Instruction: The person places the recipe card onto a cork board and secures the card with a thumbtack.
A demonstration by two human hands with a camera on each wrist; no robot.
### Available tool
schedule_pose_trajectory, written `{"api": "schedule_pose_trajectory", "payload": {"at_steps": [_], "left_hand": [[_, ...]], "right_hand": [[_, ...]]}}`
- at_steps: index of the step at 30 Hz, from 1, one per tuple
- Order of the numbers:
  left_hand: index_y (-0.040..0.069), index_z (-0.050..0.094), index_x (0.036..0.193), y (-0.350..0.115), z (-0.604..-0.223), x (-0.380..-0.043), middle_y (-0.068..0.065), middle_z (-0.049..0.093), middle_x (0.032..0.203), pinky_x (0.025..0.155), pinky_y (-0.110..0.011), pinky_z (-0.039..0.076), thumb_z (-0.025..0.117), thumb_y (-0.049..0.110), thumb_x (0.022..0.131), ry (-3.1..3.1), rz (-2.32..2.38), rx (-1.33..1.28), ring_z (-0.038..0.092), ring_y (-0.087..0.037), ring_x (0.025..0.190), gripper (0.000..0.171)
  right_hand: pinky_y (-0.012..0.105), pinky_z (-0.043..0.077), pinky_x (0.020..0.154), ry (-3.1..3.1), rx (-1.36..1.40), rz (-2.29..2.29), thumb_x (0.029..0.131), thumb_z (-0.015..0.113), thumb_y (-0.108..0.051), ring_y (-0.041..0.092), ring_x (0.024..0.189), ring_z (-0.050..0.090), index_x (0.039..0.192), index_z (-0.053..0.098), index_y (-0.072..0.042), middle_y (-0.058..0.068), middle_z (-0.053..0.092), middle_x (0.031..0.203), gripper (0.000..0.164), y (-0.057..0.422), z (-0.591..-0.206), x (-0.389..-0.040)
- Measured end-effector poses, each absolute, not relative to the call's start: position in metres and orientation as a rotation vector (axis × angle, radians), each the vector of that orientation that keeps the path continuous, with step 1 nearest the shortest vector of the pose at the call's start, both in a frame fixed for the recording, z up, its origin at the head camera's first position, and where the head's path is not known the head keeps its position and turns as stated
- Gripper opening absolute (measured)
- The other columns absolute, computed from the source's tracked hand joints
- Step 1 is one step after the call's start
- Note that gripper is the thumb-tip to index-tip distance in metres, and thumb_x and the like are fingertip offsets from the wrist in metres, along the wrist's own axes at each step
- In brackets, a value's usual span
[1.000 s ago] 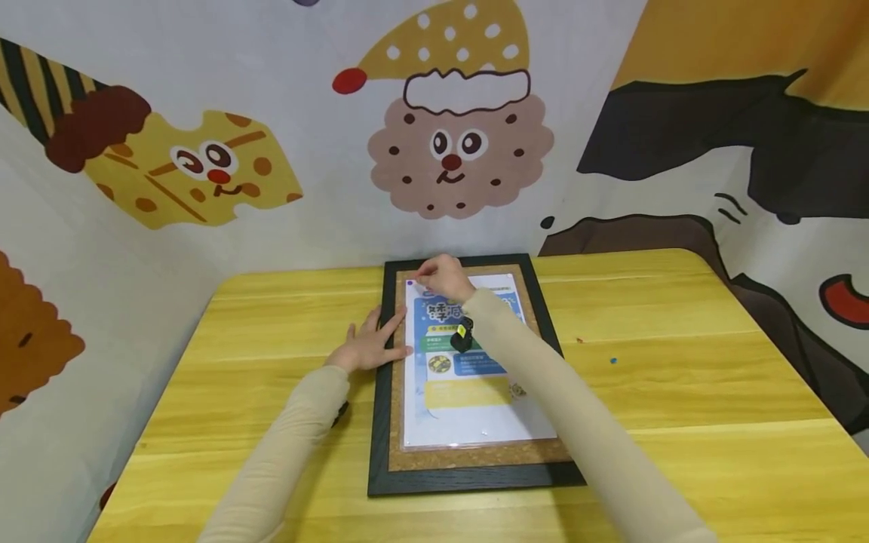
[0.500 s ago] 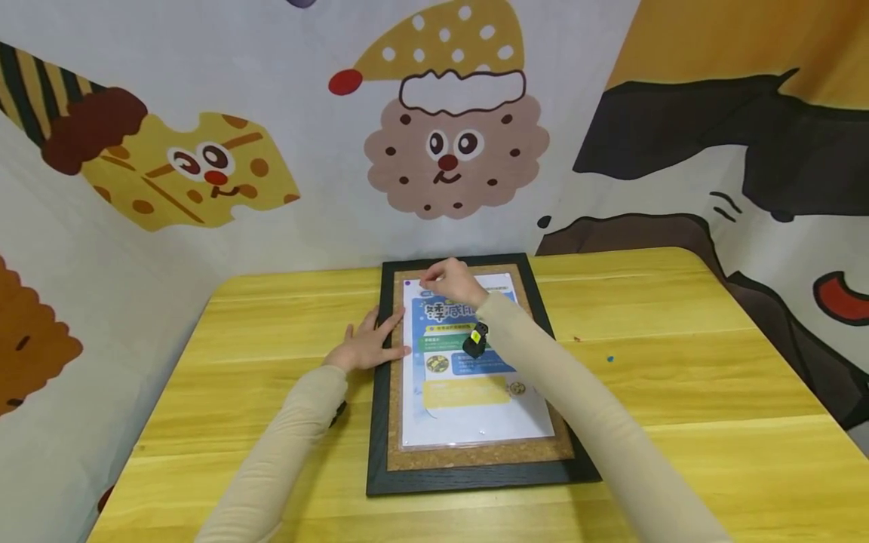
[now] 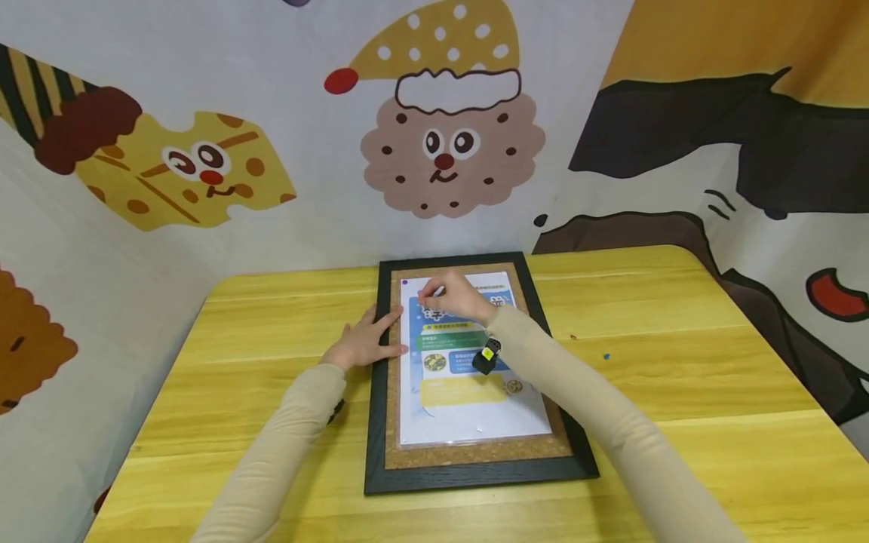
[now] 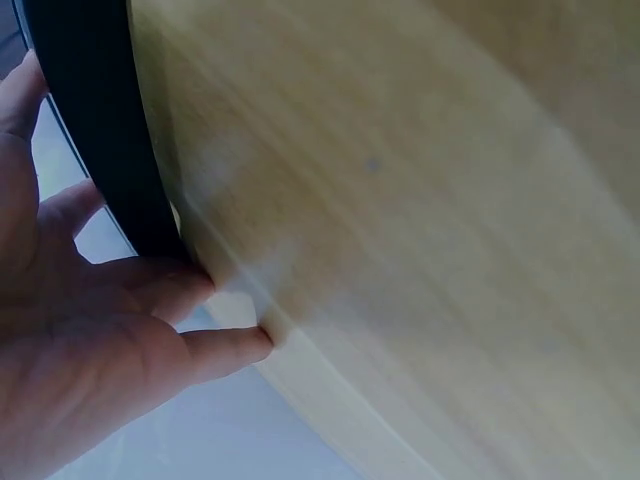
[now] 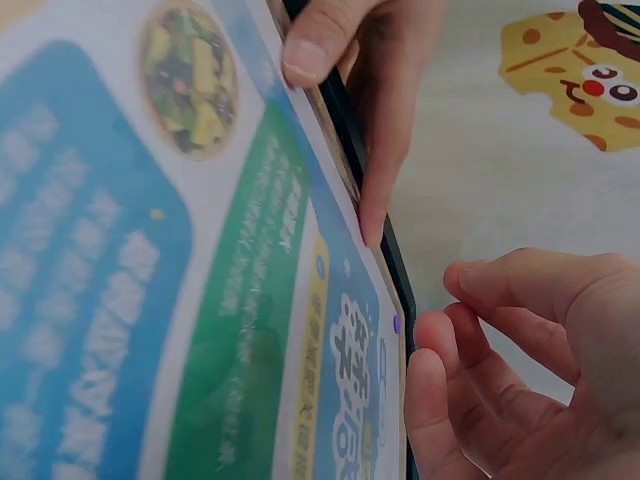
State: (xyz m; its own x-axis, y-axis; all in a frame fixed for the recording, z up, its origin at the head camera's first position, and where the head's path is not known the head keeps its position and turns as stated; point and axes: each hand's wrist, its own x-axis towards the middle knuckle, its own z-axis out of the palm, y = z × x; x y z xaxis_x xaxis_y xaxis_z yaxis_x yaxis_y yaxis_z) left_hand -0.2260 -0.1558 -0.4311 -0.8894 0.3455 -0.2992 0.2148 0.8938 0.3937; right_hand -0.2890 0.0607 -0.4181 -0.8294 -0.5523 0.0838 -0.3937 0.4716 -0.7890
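Observation:
A printed poster (image 3: 448,419), under a clear sheet, lies on a cork board (image 3: 468,456) in a black frame (image 3: 475,475). My left hand (image 3: 360,343) rests with spread fingers across the frame's left side, fingertips at the poster's edge. In the left wrist view the left hand (image 4: 100,320) lies against the dark frame edge. Over the poster's heading hovers my right hand (image 3: 455,296), thumb and fingertips brought close together. In the right wrist view the right hand (image 5: 530,370) shows no clear object at its fingertips. A purple pushpin (image 5: 397,324) sits at the poster's top left corner.
On the yellow wood-grain table (image 3: 679,407), right of the frame, lie a small blue piece (image 3: 607,356) and a small red piece (image 3: 573,336). A cartoon-printed cloth wall (image 3: 326,226) rises directly behind the table and frame.
My right hand has drawn back from the poster's top left corner, toward me and slightly right. The left hand stays on the frame. The head view has shifted slightly.

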Motion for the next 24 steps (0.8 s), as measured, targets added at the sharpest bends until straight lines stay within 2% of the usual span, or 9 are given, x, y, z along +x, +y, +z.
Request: {"api": "schedule_pose_trajectory", "payload": {"at_steps": [6, 15, 24], "left_hand": [[0.017, 0.021, 0.156, -0.156, -0.430, -0.226, -0.031, 0.013, 0.154, 0.106, -0.068, 0.011, 0.060, 0.052, 0.091, 2.698, 0.517, 0.409, 0.012, -0.044, 0.142, 0.083], [0.017, 0.023, 0.155, -0.156, -0.431, -0.227, -0.032, 0.014, 0.153, 0.106, -0.068, 0.012, 0.062, 0.051, 0.090, 2.708, 0.534, 0.405, 0.013, -0.046, 0.141, 0.083], [0.016, 0.023, 0.155, -0.157, -0.433, -0.226, -0.033, 0.014, 0.153, 0.106, -0.068, 0.012, 0.063, 0.050, 0.090, 2.720, 0.549, 0.423, 0.015, -0.048, 0.140, 0.083]], "right_hand": [[0.028, 0.052, 0.069, 2.514, -0.768, -1.237, 0.091, 0.064, -0.006, 0.018, 0.080, 0.064, 0.100, 0.073, 0.000, 0.005, 0.069, 0.099, 0.014, 0.068, -0.421, -0.280], [0.030, 0.049, 0.077, 2.500, -0.815, -1.220, 0.089, 0.067, -0.005, 0.018, 0.089, 0.061, 0.099, 0.074, -0.001, 0.004, 0.070, 0.100, 0.012, 0.083, -0.424, -0.269], [0.030, 0.048, 0.078, 2.510, -0.797, -1.209, 0.089, 0.067, -0.007, 0.017, 0.087, 0.059, 0.099, 0.074, -0.004, 0.003, 0.068, 0.104, 0.013, 0.099, -0.425, -0.255]]}}
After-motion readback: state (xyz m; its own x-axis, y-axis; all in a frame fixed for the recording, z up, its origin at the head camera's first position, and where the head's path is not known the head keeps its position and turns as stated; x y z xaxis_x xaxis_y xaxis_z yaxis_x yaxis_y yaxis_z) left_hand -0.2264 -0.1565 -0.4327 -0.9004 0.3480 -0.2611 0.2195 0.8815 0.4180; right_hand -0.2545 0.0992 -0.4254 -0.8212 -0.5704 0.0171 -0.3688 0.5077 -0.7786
